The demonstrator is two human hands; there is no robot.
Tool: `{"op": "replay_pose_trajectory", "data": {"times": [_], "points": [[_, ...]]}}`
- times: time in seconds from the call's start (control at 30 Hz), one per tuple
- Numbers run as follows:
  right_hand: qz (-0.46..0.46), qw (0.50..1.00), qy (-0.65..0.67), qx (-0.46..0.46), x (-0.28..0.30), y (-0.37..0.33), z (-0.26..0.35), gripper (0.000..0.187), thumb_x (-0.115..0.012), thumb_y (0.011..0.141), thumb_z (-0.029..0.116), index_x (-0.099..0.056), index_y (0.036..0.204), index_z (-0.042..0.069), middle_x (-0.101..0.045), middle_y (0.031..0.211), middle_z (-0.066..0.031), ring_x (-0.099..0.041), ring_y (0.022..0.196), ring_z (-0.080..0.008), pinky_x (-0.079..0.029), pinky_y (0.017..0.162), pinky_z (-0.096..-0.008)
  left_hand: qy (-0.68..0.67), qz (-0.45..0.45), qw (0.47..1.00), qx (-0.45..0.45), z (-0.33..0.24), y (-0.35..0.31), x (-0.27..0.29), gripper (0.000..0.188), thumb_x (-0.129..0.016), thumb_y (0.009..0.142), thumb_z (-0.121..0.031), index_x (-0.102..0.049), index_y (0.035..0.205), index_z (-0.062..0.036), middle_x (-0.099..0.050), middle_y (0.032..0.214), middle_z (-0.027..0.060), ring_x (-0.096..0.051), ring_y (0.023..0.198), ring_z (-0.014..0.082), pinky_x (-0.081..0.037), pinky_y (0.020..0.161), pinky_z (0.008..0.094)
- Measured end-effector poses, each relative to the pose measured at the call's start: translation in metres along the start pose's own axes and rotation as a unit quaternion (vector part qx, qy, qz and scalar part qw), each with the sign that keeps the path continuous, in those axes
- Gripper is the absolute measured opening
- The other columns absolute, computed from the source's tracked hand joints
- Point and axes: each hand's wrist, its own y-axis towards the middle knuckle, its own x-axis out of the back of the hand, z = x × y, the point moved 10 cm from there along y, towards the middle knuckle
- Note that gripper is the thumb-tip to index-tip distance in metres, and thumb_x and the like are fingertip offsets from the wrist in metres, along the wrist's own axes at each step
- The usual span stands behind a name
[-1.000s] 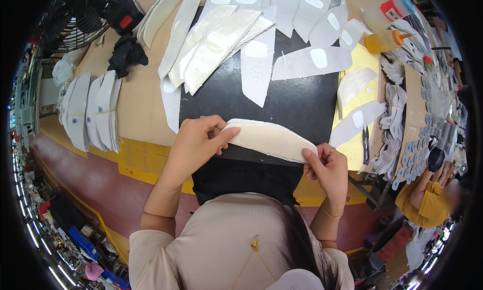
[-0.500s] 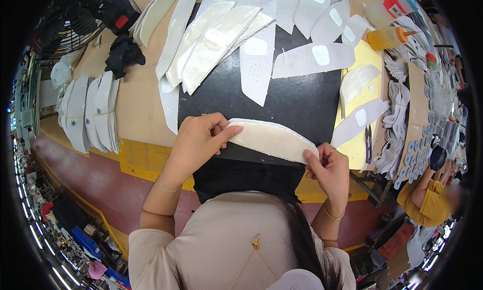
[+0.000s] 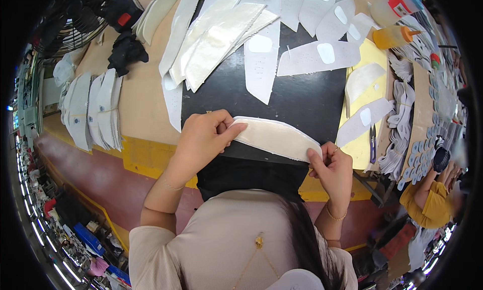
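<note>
A curved, cream-coloured padded panel is stretched between both hands over the near edge of a black work mat. My left hand pinches its left end, thumb on top. At the right end, my right hand grips the corner between thumb and fingers. A white edge shows along the panel's far side. Beyond it lies a stack of similar glossy cream panels. Flat grey-white pieces with white oval patches, such as the piece, lie spread over the mat's far side.
Bundled grey pieces stand at the left, near a fan and a black cloth. On the right are a yellow sheet, purple-handled snips, a glue bottle and stacked grey strips. Another person in a yellow top sits far right.
The whole view has shifted slightly. Both hands keep their hold on the panel's ends, and the panel's position over the mat looks nearly the same.
</note>
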Motion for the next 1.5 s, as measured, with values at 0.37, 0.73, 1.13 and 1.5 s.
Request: {"op": "replay_pose_trajectory", "data": {"times": [0.37,0.73,1.13,1.5], "points": [[-0.033,0.999,-0.002,0.005,0.000,-0.003,0.000,0.030,-0.073,0.089,0.020,-0.059,0.073,-0.002,-0.056,0.053,-0.0028,-0.058,0.047,-0.0070,-0.042,0.046,-0.0219,0.058,0.000,0.998,-0.002,-0.002,0.000,0.000,0.029,-0.074,0.089,-0.024,-0.065,0.077,0.0016,-0.061,0.058,0.0045,-0.058,0.051,0.0066,-0.045,0.047,0.0202],[-0.216,0.916,-0.251,0.226,0.011,-0.031,0.050,0.042,-0.077,0.076,0.011,-0.060,0.114,0.006,-0.058,0.110,-0.0160,-0.057,0.099,-0.0313,-0.045,0.082,-0.0416,0.240,-0.154,0.946,-0.154,-0.047,-0.020,0.009,0.022,-0.075,0.084,-0.020,-0.061,0.095,-0.0065,-0.060,0.091,0.0141,-0.060,0.082,0.0289,-0.048,0.074,0.0404],[-0.012,0.832,-0.423,0.357,-0.068,-0.034,0.042,0.075,-0.057,0.087,0.053,-0.038,0.152,0.020,-0.032,0.159,-0.0078,-0.027,0.148,-0.0272,-0.014,0.121,-0.0471,0.409,-0.026,0.858,-0.309,-0.040,-0.036,-0.069,0.070,-0.054,0.094,-0.047,-0.039,0.149,-0.0057,-0.033,0.158,0.0114,-0.027,0.147,0.0270,-0.022,0.118,0.0463],[-0.055,0.894,-0.340,0.287,-0.004,-0.043,0.019,0.078,-0.063,0.089,0.046,-0.036,0.152,0.006,-0.029,0.158,-0.0202,-0.023,0.148,-0.0392,-0.012,0.118,-0.0572,0.335,-0.117,0.916,-0.186,-0.012,-0.049,-0.002,0.080,-0.069,0.085,-0.045,-0.041,0.146,-0.0028,-0.037,0.152,0.0181,-0.034,0.142,0.0345,-0.028,0.113,0.0532]]}}
